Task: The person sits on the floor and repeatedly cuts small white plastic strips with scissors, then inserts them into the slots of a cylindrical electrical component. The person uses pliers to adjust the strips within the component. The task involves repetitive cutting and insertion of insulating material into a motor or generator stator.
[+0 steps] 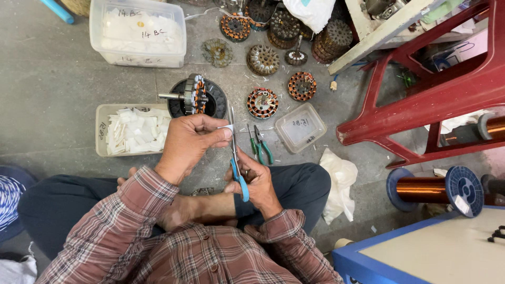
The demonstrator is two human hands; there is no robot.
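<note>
My right hand (256,181) grips blue-handled scissors (235,158), blades pointing away from me. My left hand (190,141) pinches a small white paper piece (227,128) right at the scissor blades. Just beyond my hands a wound motor stator on a shaft (194,95) stands on a black round base on the concrete floor. A shallow tray of cut white paper pieces (131,131) lies to the left of my left hand.
Green-handled pliers (260,144) and a small clear plastic box (301,127) lie right of the scissors. Several stators (263,102) are scattered further off. A clear tub (138,32) sits far left, a red plastic stool (436,94) right, and a copper wire spool (436,188) beside a blue-edged table.
</note>
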